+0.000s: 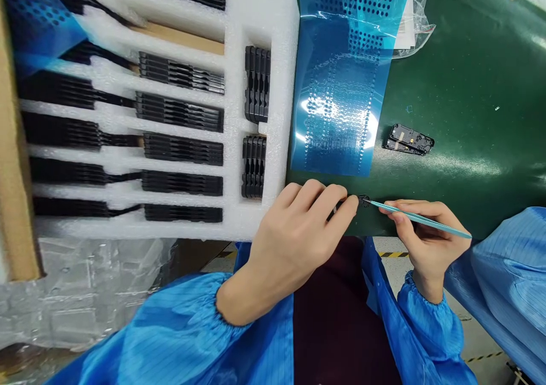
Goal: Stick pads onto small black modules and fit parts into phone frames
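My right hand is closed on a pair of light-blue tweezers. Their tip touches or lies just over the end of a small black part near the table's front edge. My left hand curls over this same part from the left, fingers bent and closed on it, and covers most of it. Beyond the tweezers lie two black housing pieces, one partly on top of the other, with small pale and gold details. A tiny blue film outline lies behind them.
A white foam tray full of black parts fills the left side, with a cardboard edge beside it. Blue film sheets and a clear plastic bag lie on the green table. Another person's blue sleeve is at right.
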{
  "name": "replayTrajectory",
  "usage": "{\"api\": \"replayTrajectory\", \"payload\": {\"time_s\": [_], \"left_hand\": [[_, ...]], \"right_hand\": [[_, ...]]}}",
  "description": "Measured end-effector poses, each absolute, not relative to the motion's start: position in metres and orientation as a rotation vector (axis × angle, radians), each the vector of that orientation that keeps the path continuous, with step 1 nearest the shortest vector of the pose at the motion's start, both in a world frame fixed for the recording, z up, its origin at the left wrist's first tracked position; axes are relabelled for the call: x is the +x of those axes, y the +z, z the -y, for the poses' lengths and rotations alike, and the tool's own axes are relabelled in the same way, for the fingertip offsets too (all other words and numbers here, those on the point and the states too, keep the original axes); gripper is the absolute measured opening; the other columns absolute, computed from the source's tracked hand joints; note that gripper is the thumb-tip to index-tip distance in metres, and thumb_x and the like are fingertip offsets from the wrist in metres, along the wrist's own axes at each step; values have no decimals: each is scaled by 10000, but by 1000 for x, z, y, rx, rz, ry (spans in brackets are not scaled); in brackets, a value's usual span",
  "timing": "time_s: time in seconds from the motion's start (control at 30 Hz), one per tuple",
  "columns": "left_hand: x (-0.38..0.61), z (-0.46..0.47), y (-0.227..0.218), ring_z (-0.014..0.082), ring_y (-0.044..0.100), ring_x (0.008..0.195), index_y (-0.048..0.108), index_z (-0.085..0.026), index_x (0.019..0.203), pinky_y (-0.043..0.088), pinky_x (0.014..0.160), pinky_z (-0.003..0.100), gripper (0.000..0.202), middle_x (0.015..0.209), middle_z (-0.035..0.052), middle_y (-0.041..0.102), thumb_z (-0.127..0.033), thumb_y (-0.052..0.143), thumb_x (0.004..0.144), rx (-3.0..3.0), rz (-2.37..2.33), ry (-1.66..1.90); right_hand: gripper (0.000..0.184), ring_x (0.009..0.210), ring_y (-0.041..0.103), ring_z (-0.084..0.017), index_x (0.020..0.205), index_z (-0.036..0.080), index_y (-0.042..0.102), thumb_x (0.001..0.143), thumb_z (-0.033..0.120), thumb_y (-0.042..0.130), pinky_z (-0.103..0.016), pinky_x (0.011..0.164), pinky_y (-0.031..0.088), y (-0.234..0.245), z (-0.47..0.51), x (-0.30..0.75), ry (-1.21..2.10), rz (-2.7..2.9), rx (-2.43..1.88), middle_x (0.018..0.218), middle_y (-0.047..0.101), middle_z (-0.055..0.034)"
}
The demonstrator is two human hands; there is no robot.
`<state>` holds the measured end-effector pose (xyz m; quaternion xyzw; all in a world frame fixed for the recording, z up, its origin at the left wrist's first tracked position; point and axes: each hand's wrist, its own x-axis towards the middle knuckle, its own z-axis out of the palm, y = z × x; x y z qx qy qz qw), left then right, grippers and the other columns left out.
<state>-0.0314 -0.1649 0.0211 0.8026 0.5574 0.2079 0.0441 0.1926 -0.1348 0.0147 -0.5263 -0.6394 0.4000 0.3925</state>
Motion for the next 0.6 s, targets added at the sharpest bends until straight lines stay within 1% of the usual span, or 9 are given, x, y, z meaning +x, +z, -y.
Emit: {"api": "replayTrajectory", "payload": {"time_s": [0.4, 0.5, 0.6], "left_hand": [[-30, 164, 22, 217, 666, 798, 784, -139, 1056, 478, 626, 374, 77, 982, 42, 801, -138, 707, 1053, 2455, -1701, 616], [-30, 164, 21, 217, 656, 792, 782, -132, 1041, 476, 621, 380, 67, 971, 44, 797, -133, 715, 1046, 2453, -1698, 622], [-30, 165, 20, 216, 656, 802, 780, -127, 1042, 477, 626, 379, 65, 977, 47, 796, -125, 714, 1044, 2449, -1689, 625]], "right_hand": [[189, 881, 855, -235, 1038, 248, 829, 919, 109, 875, -350, 742, 722, 15, 135, 192, 982, 1657, -1353, 985, 861, -15], [206, 899, 860, -251, 1039, 248, 824, 912, 93, 870, -360, 736, 728, 12, 136, 193, 933, 1692, -1320, 981, 861, -19], [259, 886, 864, -266, 1061, 250, 819, 891, 60, 862, -365, 694, 731, 10, 136, 193, 832, 1777, -1232, 970, 862, -23]]}}
